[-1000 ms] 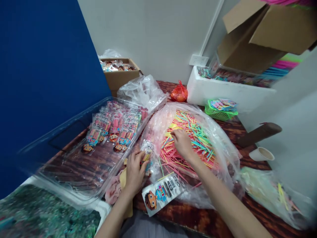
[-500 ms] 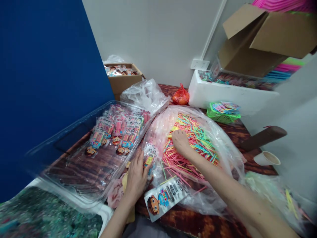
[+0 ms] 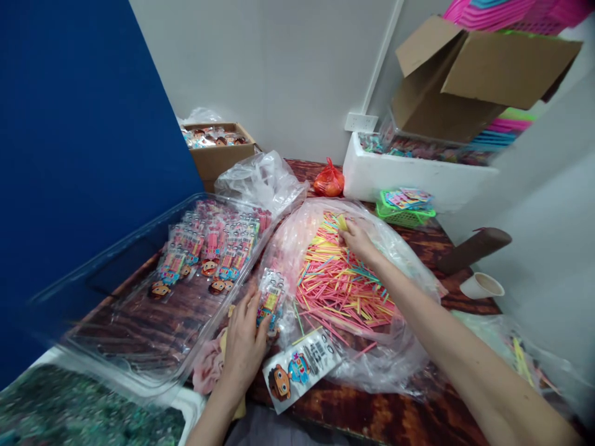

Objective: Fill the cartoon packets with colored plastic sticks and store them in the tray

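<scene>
My right hand (image 3: 357, 240) is pinched on a small bunch of yellow sticks (image 3: 343, 222) at the back of a heap of thin coloured sticks (image 3: 332, 282). Pink, yellow, green and blue ones lie mixed in a wide-open clear plastic bag (image 3: 421, 279). My left hand (image 3: 244, 337) has its fingers stretched out and thumb apart, touching the edge of a filled packet (image 3: 271, 300) with a cartoon figure and yellow sticks inside. Just right of it lies a flat cartoon-printed packet (image 3: 302, 367), with no sticks visible in it.
A clear plastic tray (image 3: 139, 347) at left holds several filled packets (image 3: 227, 248). Behind stand a cardboard box (image 3: 218, 162), a red bag (image 3: 330, 179), a white foam box (image 3: 413, 176) and a green basket (image 3: 404, 215). A paper cup (image 3: 481, 285) stands at right.
My right hand has moved toward the back of the heap and now shows yellow sticks in its fingers. The left hand stays by the filled packet. The whole view has shifted slightly.
</scene>
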### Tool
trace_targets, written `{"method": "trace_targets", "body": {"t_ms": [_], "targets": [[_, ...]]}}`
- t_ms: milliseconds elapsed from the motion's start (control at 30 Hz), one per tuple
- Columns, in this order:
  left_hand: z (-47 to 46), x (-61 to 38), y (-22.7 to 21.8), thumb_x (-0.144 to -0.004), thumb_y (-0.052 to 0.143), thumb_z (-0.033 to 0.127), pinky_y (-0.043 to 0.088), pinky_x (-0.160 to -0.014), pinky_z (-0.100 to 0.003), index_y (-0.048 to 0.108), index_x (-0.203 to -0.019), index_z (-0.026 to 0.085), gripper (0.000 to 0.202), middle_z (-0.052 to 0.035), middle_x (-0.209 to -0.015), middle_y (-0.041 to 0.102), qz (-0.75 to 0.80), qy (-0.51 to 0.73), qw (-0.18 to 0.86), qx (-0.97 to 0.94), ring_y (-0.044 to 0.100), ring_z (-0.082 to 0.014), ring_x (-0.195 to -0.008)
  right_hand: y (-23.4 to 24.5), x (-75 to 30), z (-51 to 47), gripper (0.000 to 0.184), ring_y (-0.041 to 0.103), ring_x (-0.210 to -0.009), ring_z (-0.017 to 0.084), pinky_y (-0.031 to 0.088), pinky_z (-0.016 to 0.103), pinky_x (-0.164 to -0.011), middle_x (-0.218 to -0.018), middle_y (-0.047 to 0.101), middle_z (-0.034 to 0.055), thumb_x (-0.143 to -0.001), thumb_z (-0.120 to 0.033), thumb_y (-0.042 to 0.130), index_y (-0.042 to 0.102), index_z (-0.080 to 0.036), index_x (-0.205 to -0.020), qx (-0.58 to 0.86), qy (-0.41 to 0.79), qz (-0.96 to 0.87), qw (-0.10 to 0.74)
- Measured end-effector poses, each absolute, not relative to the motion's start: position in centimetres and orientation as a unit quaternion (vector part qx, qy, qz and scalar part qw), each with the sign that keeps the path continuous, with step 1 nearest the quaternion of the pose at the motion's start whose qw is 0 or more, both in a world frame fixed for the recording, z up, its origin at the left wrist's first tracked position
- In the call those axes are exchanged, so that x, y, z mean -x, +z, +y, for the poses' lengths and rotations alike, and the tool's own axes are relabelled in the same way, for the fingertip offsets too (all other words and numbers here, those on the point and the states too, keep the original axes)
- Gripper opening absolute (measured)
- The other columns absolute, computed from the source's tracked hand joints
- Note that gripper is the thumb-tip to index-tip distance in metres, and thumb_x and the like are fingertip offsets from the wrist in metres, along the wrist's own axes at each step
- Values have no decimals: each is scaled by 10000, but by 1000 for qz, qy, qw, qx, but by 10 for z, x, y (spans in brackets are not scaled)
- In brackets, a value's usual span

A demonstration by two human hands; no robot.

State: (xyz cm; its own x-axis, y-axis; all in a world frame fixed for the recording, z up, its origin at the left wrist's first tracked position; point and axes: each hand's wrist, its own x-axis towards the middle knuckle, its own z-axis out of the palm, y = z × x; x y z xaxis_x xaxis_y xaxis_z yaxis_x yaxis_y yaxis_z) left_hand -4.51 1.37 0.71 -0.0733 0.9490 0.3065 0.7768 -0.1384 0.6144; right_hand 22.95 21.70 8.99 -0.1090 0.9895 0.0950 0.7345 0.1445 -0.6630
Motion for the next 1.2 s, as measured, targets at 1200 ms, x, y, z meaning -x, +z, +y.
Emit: {"method": "trace_targets", "body": {"t_ms": [1200], "targets": [[-21,-26,7,-942,485,288,433,-968,-475,530,-1299,191,372,-129,-1231,602,544,230,164,-790,531,-289,-1151,-30,-224,-13,204,589,-830,195,444,327,-811,-832,632,20,-944,-322,469,594,-196,-843,552,400,-587,436]]}}
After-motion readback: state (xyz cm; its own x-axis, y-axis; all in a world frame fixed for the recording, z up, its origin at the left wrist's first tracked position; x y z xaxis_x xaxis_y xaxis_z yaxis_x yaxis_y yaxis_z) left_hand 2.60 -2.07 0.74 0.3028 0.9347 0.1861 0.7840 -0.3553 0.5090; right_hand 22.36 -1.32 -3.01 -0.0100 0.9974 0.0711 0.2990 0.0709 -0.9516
